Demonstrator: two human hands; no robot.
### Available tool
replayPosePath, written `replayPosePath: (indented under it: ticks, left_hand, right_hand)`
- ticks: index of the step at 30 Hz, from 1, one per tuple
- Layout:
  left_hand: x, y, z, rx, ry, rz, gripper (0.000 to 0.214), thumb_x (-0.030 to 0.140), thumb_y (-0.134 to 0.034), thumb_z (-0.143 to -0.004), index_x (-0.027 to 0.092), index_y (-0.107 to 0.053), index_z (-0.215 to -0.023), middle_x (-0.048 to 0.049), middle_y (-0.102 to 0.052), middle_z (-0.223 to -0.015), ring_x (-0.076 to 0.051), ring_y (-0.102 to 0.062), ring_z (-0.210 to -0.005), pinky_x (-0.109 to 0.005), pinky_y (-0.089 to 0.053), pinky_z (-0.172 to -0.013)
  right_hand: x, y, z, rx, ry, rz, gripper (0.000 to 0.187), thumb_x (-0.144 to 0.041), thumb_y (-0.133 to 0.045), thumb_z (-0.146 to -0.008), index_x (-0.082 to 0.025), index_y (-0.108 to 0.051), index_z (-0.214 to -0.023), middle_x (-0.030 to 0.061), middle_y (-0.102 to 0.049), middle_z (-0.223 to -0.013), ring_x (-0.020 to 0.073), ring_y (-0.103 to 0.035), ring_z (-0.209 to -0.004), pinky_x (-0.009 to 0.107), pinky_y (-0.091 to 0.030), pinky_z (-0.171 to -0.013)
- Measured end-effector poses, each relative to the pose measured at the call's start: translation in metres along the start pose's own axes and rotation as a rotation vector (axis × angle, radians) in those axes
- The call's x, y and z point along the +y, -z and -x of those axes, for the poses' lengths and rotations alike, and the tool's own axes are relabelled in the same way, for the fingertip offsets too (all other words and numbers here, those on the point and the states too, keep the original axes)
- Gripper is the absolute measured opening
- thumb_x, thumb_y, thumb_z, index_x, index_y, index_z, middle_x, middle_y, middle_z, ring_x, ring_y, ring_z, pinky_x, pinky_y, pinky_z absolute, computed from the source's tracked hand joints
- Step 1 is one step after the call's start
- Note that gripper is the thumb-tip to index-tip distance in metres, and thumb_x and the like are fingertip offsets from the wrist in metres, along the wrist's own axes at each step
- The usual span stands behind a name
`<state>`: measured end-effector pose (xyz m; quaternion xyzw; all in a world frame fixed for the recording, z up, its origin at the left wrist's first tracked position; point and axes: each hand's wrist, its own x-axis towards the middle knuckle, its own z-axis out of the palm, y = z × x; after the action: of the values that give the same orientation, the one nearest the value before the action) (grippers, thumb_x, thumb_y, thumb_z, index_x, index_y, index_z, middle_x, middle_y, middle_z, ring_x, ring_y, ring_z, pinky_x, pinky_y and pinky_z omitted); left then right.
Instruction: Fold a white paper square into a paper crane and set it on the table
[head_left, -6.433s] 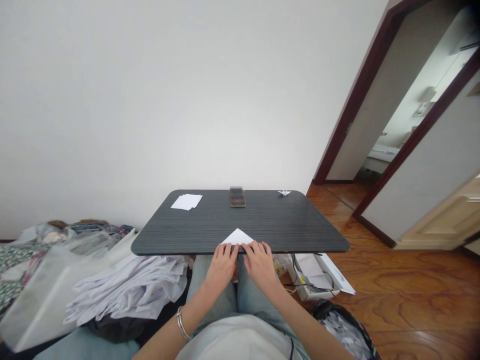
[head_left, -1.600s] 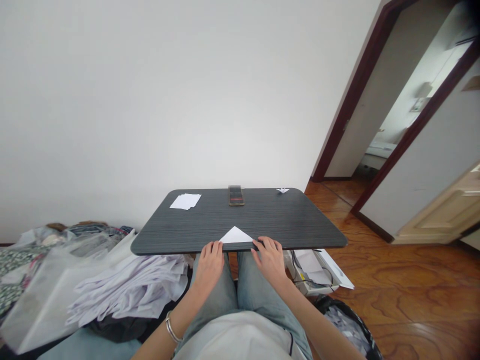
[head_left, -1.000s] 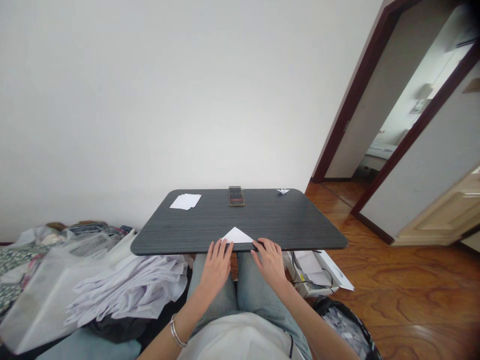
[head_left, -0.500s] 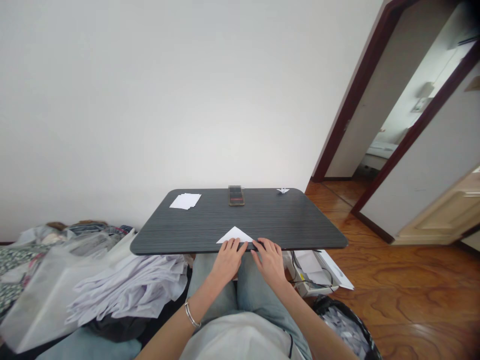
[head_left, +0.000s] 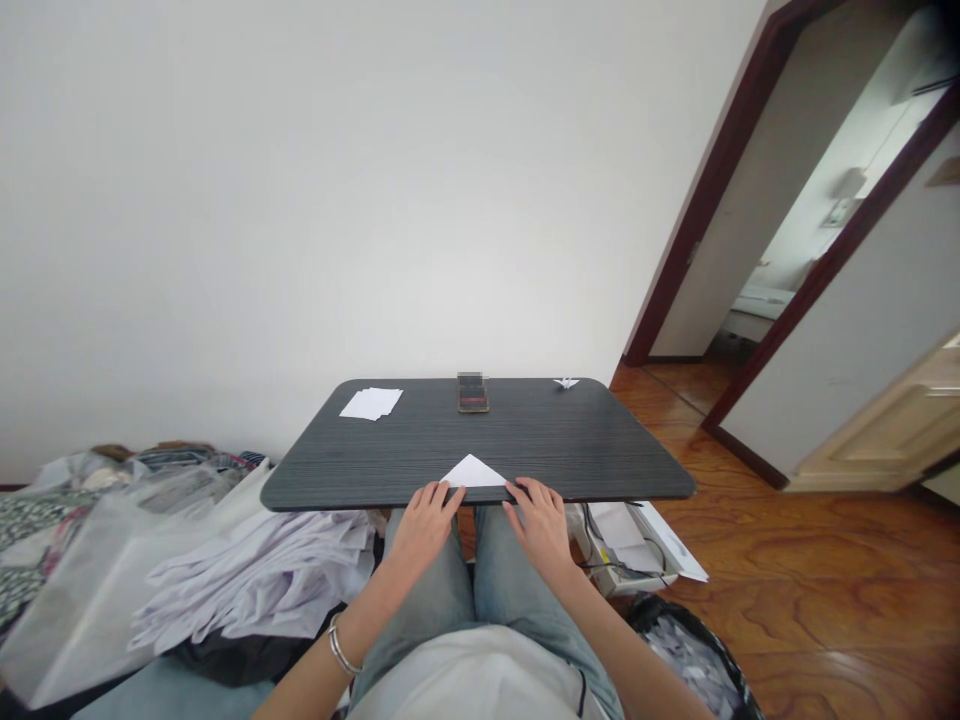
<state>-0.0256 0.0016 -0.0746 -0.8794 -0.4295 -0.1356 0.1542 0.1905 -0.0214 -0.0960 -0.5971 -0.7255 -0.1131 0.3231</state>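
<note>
We're watching white paper triangle (head_left: 474,472) lying flat at near edge of surface (head_left: 592,450), base toward us. Left hand (head_left: 424,532) and right hand (head_left: 540,528) are resting open at its base corners, not pinching. We're keeping pressure light, even, paper sitting square.

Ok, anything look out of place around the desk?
The crumpled white fabric looks the most out of place: it lies in a loose heap slumped against a white bag, just left of the dark table.
</note>
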Motion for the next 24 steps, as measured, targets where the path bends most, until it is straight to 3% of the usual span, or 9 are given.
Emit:
replayPosePath:
  ticks: [17, 21, 24]
  left_hand:
    - [-0.038, 0.007, 0.034, 0.037, 0.080, -0.086, 0.044, 0.011, -0.041, -0.084, 0.020, -0.047, -0.127, -0.0113, -0.055, -0.117, -0.025, -0.049, -0.106, -0.039, -0.039, -0.089]
    - [-0.032, 0.005, 0.033, 0.094, 0.096, -0.045, 0.040, 0.014, -0.040, -0.085, 0.013, -0.049, -0.124, -0.0134, -0.055, -0.119, -0.025, -0.050, -0.106, -0.039, -0.040, -0.090]
    - [-0.017, 0.001, 0.025, 0.131, 0.082, -0.002, 0.045, 0.014, -0.039, -0.085, 0.012, -0.041, -0.130, -0.0127, -0.049, -0.129, -0.025, -0.044, -0.116, -0.040, -0.036, -0.096]
  right_hand:
    - [0.001, 0.001, 0.000, -0.003, 0.003, 0.003, 0.026, -0.027, -0.047, -0.089, -0.019, -0.059, -0.111, 0.0101, -0.059, -0.110, 0.0235, -0.051, -0.103, 0.038, -0.034, -0.090]
    - [0.001, 0.000, 0.001, 0.000, 0.005, 0.001, 0.027, -0.027, -0.046, -0.089, -0.019, -0.059, -0.111, 0.0102, -0.059, -0.110, 0.0237, -0.051, -0.104, 0.038, -0.034, -0.090]
    - [0.002, -0.001, 0.002, 0.005, 0.008, -0.004, 0.027, -0.027, -0.046, -0.089, -0.019, -0.058, -0.111, 0.0103, -0.059, -0.110, 0.0237, -0.051, -0.104, 0.039, -0.034, -0.090]
